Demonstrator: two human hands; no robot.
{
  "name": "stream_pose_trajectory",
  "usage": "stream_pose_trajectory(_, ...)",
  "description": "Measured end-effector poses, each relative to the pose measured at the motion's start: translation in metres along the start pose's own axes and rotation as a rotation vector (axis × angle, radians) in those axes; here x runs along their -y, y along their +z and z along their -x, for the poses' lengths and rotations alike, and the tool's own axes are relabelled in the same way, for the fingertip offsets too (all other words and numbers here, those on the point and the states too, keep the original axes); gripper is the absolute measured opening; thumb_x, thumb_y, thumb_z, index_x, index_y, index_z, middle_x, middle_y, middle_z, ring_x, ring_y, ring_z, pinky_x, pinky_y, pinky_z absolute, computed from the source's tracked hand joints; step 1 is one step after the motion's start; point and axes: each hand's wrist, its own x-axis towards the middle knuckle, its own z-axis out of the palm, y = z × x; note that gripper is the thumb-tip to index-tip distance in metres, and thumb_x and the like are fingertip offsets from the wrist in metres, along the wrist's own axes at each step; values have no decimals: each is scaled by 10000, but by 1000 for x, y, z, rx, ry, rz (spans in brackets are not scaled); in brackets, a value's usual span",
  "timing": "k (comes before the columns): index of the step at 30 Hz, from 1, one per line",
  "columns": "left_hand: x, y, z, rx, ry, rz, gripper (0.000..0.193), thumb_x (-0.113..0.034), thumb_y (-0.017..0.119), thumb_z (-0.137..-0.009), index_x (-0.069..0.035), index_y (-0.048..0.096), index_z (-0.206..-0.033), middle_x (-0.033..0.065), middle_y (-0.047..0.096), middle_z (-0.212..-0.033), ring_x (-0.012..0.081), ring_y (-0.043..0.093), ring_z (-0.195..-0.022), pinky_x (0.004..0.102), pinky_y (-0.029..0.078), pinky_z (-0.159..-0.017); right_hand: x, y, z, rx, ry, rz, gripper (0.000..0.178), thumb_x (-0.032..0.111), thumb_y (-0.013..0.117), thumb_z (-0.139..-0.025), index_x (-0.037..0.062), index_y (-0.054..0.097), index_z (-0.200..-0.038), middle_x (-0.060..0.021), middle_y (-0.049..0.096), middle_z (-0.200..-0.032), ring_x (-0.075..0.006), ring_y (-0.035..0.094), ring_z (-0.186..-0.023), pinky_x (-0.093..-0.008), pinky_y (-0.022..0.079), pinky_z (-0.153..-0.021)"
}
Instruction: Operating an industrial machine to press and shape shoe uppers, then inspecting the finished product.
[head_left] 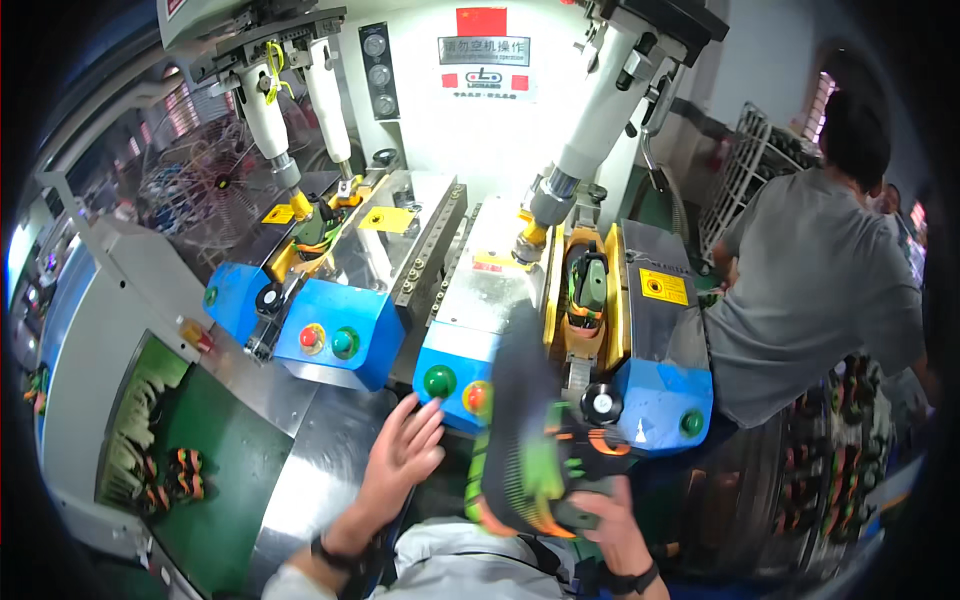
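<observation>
My right hand (pixel 612 518) grips a black shoe upper (pixel 525 465) with green and orange trim, raised in front of the machine and partly blurred by motion. A dark blurred shape rises from its top, too smeared to make out. My left hand (pixel 404 458) holds nothing; its fingers are stretched out just below a green push button (pixel 439 381) on the blue panel, and I cannot tell whether they touch it. Another black, green and orange shoe (pixel 588 285) sits between yellow pads in the right station. In the left station, a similar shoe (pixel 316 232) sits under a yellow-tipped press rod (pixel 299 205).
A large press arm (pixel 585 115) hangs over the right station. Blue control boxes (pixel 340 325) with red and green buttons face me. A person in a grey shirt (pixel 815 290) stands at the right, beside racks of shoes (pixel 850 450). A green-lined machine opening (pixel 150 400) lies at left.
</observation>
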Motion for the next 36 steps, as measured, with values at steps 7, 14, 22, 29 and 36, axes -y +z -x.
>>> stream_pose_trajectory(7,79,113,-310,461,-203,-986,736,-303,661,-782,39,384,-1372,275,498,-1247,363,491,-1180,411,415,-967,28,-158,24,-435,-219,-25,507,53,643,-690,49,509,-1179,-102,638,-974,-252,655,-854,-386,553,-777)
stream_pose_trajectory(14,153,194,-385,-31,-222,-802,507,-23,599,-643,-47,501,-1140,105,586,-894,239,597,-808,365,504,-652,67,-211,32,-591,-331,-77,460,72,626,-695,54,523,-1144,-103,631,-978,-240,645,-869,-369,542,-790)
stream_pose_trajectory(22,26,171,-331,-5,-446,-640,496,27,621,-688,-59,487,-1158,65,585,-946,200,618,-778,325,525,-702,116,-146,6,-644,-217,46,408,94,606,-701,59,540,-1103,-103,623,-983,-226,633,-887,-350,529,-804)
stream_pose_trajectory(29,-22,24,-60,-129,-296,206,1008,-36,760,-508,-6,339,-1423,116,480,-1367,221,476,-1256,347,345,-1082,160,-105,-134,-507,98,-2,258,95,609,-747,32,642,-996,-113,665,-961,-253,667,-881,-381,547,-839)
stream_pose_trajectory(36,25,-20,126,-864,68,237,779,-4,510,-582,-30,401,-1353,181,559,-1211,360,600,-1067,470,498,-957,179,-93,-364,-531,7,914,264,-10,639,-662,-120,590,-897,-156,627,-844,-254,640,-700,-376,528,-623)
